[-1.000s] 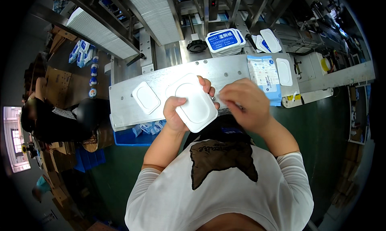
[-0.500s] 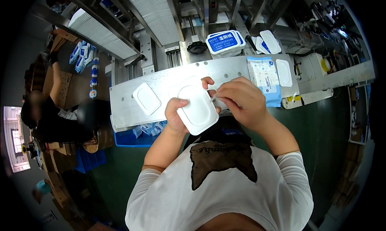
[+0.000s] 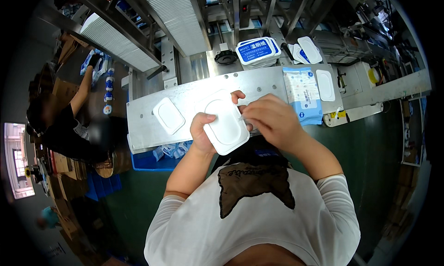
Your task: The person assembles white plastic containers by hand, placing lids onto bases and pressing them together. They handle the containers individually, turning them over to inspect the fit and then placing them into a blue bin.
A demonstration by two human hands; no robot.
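Grey metal conveyor frames (image 3: 175,16) with white belts ran across the far side. Nearer lay a flat steel work plate (image 3: 143,113), at working height for the hands.

A blue-and-white soft wipes pack (image 3: 303,92) with a white lid already on it lay at the plate's right end. A stack of blue-labelled white lids (image 3: 256,50) sat beyond, far right of centre. One spare white rounded-rectangle plastic lid (image 3: 169,115) rested left on the plate, well apart from the hands.

Left hand (image 3: 202,131) clasped a white plastic flip lid (image 3: 225,125) from below, tilted toward the face (probably for a better look). Right hand (image 3: 268,120) pinched at its right edge; what the fingertips gripped I could not tell.

A seated co-worker (image 3: 64,122) worked far left, not obstructing.
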